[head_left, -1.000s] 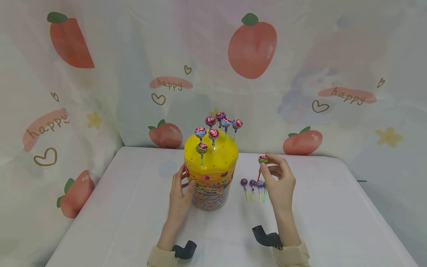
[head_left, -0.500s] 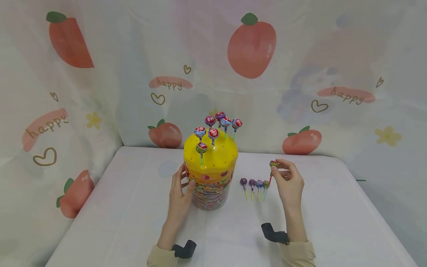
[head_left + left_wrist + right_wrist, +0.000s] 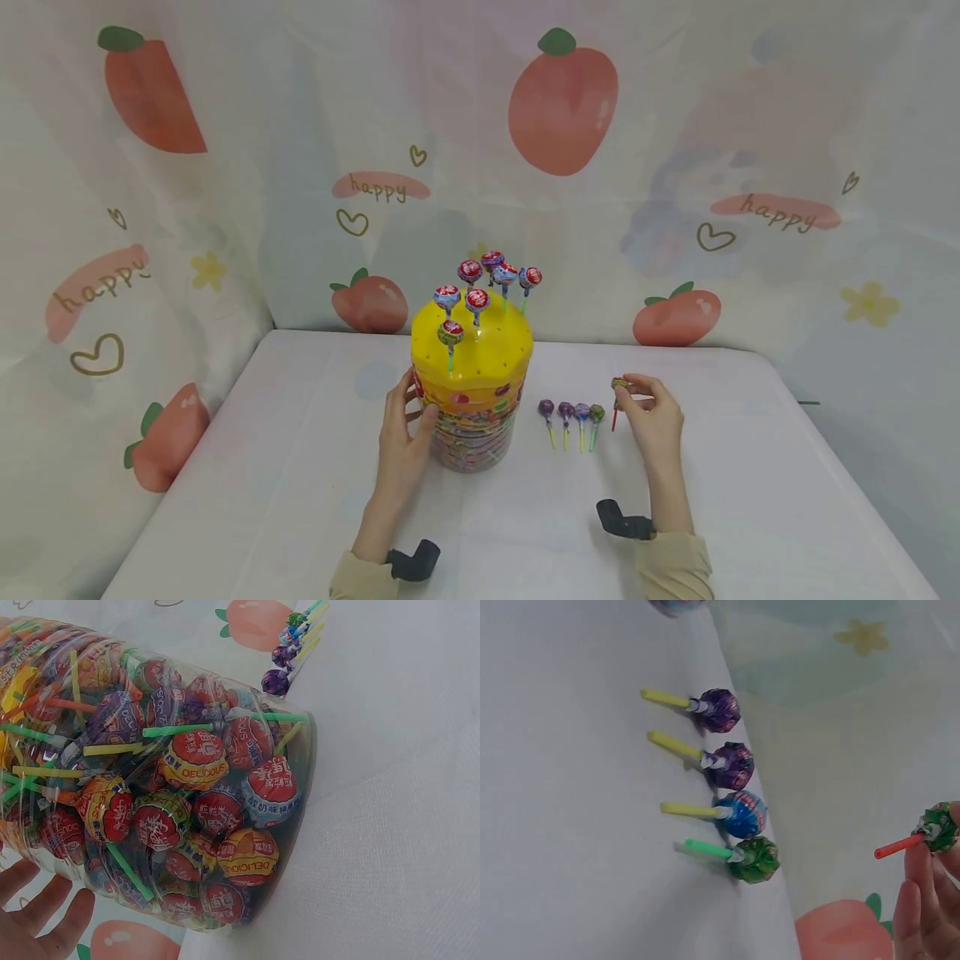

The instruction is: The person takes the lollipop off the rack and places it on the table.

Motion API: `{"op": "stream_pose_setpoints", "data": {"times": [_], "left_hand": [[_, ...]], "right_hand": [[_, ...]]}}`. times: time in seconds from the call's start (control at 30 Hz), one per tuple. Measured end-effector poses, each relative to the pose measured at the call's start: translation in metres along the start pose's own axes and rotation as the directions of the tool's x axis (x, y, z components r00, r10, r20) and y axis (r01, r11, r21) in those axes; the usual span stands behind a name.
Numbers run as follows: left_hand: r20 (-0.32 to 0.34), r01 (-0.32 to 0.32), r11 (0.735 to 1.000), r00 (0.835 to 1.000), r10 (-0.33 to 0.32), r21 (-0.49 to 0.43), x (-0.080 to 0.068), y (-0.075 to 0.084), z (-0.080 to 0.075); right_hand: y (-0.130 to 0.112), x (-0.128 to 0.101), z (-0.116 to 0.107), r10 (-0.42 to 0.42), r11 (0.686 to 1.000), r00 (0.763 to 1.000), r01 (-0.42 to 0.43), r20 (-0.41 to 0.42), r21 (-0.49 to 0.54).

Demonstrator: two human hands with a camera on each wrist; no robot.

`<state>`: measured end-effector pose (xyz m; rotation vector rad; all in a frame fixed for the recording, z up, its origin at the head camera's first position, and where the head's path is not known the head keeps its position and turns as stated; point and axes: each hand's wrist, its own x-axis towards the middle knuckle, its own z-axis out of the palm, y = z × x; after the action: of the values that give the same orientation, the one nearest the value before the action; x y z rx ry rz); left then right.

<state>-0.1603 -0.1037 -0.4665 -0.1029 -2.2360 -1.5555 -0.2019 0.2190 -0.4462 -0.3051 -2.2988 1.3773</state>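
Note:
My left hand (image 3: 405, 446) holds the side of a clear plastic candy jar (image 3: 474, 437), thumb at the front and fingers around its left. Wrapped lollipops (image 3: 196, 759) fill the jar. Its yellow lid (image 3: 498, 350) has small holes, and several lollipops (image 3: 477, 302) stand upright in it. To the right, my right hand (image 3: 654, 421) pinches a green-wrapped lollipop (image 3: 618, 383) by its head, the red stick (image 3: 898, 846) pointing down in the head view. Beside it, a row of lollipops (image 3: 566, 411) lies on the table, sticks toward me; the nearest is a green-wrapped lollipop (image 3: 755, 859).
A white cloth covers the table (image 3: 262, 467). Behind it hangs a printed curtain (image 3: 480, 125) with fruit and hearts, which also encloses the sides. A black wrist mount (image 3: 626, 521) juts from the right wrist, and a similar mount (image 3: 416, 562) from the left.
My right hand has moved right and down with the lollipop, from over the row to its right side and nearer the table. The left hand and jar stay in place.

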Motion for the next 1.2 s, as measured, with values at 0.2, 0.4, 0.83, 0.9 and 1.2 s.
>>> {"op": "stream_pose_setpoints", "data": {"times": [0.2,0.4,0.83,0.9,1.2], "left_hand": [[0.006,0.01,1.0,1.0,-0.01,-0.011,0.0,0.0,0.0],[0.006,0.005,1.0,1.0,-0.005,-0.01,0.0,0.0,0.0],[0.003,-0.006,1.0,1.0,0.006,-0.002,0.001,0.0,-0.001],[0.002,-0.011,1.0,1.0,0.011,-0.003,0.001,0.0,-0.001],[-0.002,-0.008,1.0,1.0,0.008,0.001,0.0,-0.001,-0.001]], "right_hand": [[0.015,0.003,0.004,0.039,0.998,0.998,-0.036,0.046,-0.054],[0.03,0.006,0.007,0.091,0.989,0.992,-0.08,0.09,-0.121],[0.04,0.008,0.011,0.218,0.967,0.967,-0.197,0.131,-0.16],[0.041,0.009,0.012,0.236,0.963,0.962,-0.212,0.136,-0.169],[0.051,0.014,0.013,0.253,0.95,0.953,-0.213,0.164,-0.227]]}}
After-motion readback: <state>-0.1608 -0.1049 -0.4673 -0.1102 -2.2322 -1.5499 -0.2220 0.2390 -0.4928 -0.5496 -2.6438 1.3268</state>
